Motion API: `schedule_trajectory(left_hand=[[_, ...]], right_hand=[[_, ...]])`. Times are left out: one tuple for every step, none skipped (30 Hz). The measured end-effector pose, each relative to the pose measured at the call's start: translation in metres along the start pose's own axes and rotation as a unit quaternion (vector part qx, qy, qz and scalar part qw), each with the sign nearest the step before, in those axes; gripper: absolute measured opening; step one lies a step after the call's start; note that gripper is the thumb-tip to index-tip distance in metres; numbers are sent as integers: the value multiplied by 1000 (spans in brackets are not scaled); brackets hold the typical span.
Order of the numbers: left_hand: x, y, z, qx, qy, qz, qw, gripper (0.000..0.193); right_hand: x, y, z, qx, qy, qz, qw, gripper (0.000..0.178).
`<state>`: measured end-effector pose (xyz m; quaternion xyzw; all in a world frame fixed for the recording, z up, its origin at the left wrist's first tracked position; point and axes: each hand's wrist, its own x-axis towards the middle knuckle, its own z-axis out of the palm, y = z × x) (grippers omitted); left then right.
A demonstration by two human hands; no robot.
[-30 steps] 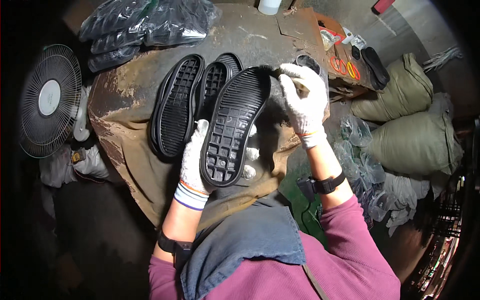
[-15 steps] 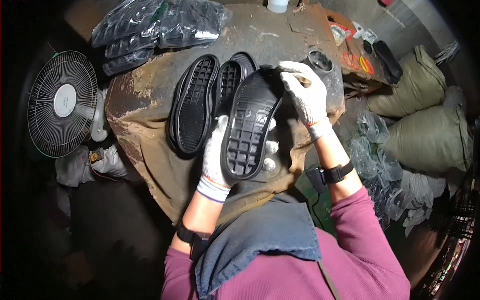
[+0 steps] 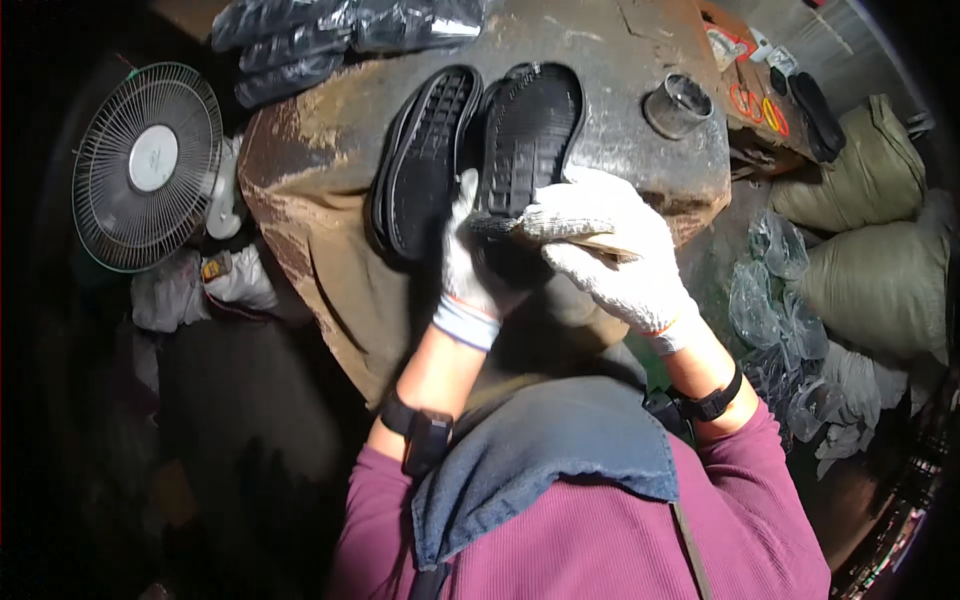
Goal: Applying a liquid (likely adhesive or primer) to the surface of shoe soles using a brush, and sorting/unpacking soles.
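Note:
My left hand (image 3: 473, 255), in a white knit glove, is closed on the near end of a black shoe sole (image 3: 533, 125). The sole points away from me, its ribs and square tread facing up. My gloved right hand (image 3: 620, 245) is pinched around a slim tan piece (image 3: 603, 243), whose kind I cannot make out. Its dirty fingertips lie against the sole's near edge. Left of it, a stack of black soles (image 3: 425, 160) rests on the cloth-draped worktable (image 3: 615, 75). My hands hide part of the held sole's near end.
A small metal tin (image 3: 678, 107) stands on the table to the right. Plastic-wrapped bundles (image 3: 350, 30) lie at the far left. A fan (image 3: 150, 160) stands left of the table. Scissors (image 3: 745, 100) lie on a side bench, with green sacks (image 3: 870, 280) beyond.
The held sole has tipped so its near end faces my hands. My right hand has moved from its far end down to the near edge. The view has shifted slightly.

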<state>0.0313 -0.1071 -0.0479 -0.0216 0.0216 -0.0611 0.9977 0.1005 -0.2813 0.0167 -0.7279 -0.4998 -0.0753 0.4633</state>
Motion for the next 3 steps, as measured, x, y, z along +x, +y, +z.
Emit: schedule_trajectory(left_hand=[[2,2,1,51,-38,27,998,65],[4,7,-1,106,-13,32,994,71],[10,14,-3,161,11,34,986,80]], right_hand=[[1,-6,-2,5,-26,-8,1000,24],[1,-10,-4,10,-52,-15,998,26],[0,-8,-9,23,-78,-35,996,33]])
